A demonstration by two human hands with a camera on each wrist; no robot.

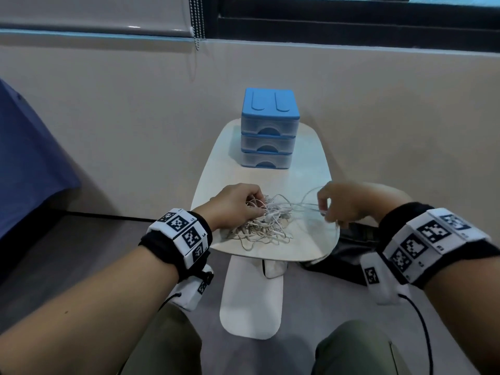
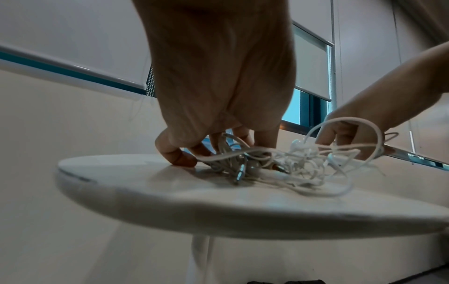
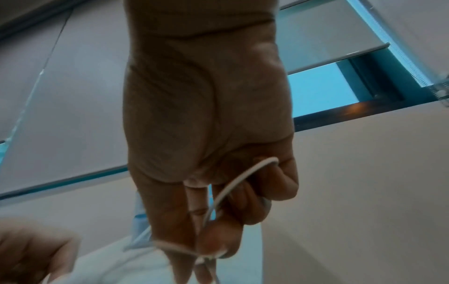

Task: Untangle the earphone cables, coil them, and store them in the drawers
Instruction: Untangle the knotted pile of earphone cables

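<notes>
A tangled heap of white earphone cables point(image 1: 263, 226) lies near the front edge of a small white table point(image 1: 305, 169). My left hand point(image 1: 238, 203) sits on the heap's left side, its curled fingers point(image 2: 181, 156) holding strands down against the tabletop. My right hand point(image 1: 341, 204) hovers at the heap's right and pinches one white cable point(image 3: 226, 192) between thumb and fingers; a loop point(image 2: 350, 123) of it arches over towards the pile. A blue three-drawer box point(image 1: 269, 128) stands at the table's far end, all drawers closed.
The table stands against a beige wall below a window with a blind chain point(image 1: 197, 20). A dark bag point(image 1: 349, 244) lies on the floor under the table's right edge. Blue fabric point(image 1: 29, 163) hangs at the left. My knees are below the table's foot point(image 1: 251, 299).
</notes>
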